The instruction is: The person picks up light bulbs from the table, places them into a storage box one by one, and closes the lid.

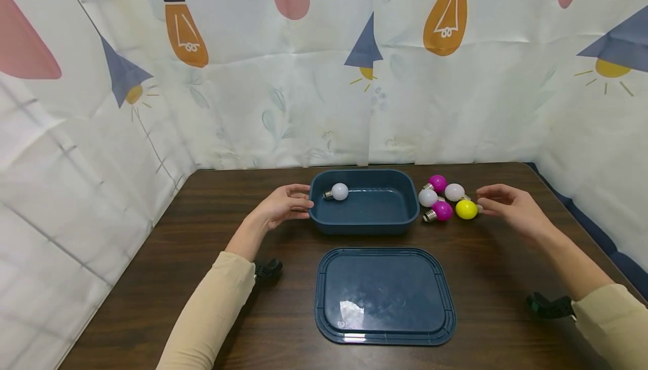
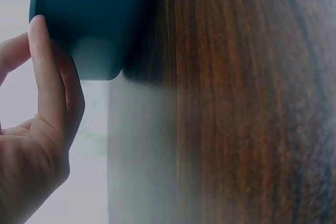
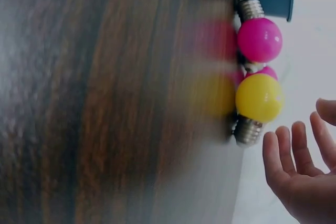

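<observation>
A dark blue plastic box (image 1: 364,228) stands on the table, and one white bulb (image 1: 340,192) lies inside it near the left end. My left hand (image 1: 287,206) touches the box's left end; in the left wrist view a fingertip meets the rim. To the right of the box lies a cluster of bulbs: a yellow bulb (image 1: 466,210), two magenta ones and two white ones. Over the table's right side, my right hand (image 1: 511,207) has its fingertips beside the yellow bulb's metal base. In the right wrist view, its fingers are relaxed and hold nothing.
A flat dark blue lid (image 1: 385,297) lies in front of the box. The brown wooden table (image 1: 202,235) meets a white printed cloth (image 1: 324,105) behind it, and cloth also hangs at both sides.
</observation>
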The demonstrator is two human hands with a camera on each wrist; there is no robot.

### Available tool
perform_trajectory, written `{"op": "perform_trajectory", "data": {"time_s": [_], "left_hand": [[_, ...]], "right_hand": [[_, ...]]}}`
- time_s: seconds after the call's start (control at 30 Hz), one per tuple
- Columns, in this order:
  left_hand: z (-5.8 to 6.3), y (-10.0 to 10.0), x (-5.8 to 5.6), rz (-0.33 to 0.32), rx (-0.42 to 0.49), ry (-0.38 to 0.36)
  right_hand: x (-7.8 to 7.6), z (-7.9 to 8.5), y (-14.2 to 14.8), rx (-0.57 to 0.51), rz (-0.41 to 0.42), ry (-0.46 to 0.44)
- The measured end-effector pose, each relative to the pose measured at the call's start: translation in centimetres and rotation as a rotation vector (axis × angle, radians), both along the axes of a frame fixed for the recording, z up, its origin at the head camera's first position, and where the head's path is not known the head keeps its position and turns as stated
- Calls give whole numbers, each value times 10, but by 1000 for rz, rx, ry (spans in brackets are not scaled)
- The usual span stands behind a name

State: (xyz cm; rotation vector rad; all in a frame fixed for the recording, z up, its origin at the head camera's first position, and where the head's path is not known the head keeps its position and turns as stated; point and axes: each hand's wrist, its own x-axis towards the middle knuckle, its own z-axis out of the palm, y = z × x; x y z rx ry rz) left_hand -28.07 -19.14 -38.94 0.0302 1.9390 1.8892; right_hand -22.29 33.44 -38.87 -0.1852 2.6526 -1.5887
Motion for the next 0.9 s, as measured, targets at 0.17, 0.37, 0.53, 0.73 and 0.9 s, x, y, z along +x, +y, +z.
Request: {"op": "perform_trajectory", "data": {"time_s": [0.17, 0.37, 0.53, 0.73, 0.9], "left_hand": [[0, 0, 0, -10, -9, 6], [1, -1, 0, -11, -8, 7], [0, 0, -1, -10, -8, 5], [1, 0, 0, -8, -2, 2], [1, -1, 0, -7, -3, 0]], "right_hand": [[-4, -3, 3, 44, 13, -18], [-10, -6, 5, 142, 44, -59], [-14, -10, 5, 182, 79, -85], [-14, -11, 3, 206, 96, -74], [-14, -11, 2, 232, 98, -73]]}}
